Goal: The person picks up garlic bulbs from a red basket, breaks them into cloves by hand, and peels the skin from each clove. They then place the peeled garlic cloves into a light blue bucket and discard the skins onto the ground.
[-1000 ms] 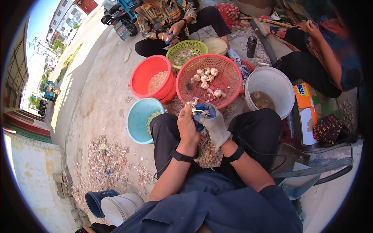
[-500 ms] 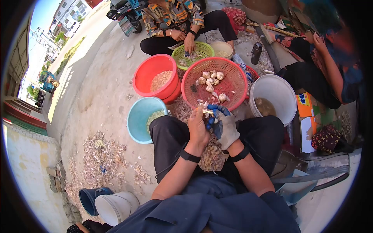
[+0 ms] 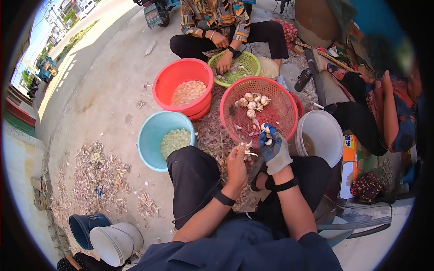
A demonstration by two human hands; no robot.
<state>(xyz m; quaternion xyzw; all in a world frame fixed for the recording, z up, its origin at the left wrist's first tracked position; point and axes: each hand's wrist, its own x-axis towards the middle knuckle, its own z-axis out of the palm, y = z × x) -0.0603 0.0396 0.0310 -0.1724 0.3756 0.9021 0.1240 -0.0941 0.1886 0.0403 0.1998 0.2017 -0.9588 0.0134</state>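
Observation:
My bare left hand is closed on a garlic stem with papery skin still on it. Apart from it, to the right, my right hand wears a grey glove with blue fingers and is curled around several white garlic cloves. That glove is at the near rim of a red perforated basket. Inside the basket lie several whole garlic bulbs and bits of purple skin. Garlic peelings cover the ground between my knees and the containers.
Left of the basket stand a red tub and a light-blue basin holding pale cloves. A white bucket is at the right. Opposite, a person reaches into a green basket; another person sits at the right. Two buckets stand lower left.
My hands have moved apart: the left holds the stem, while the gloved right has shifted right with cloves in its fingers. The camera view has shifted too.

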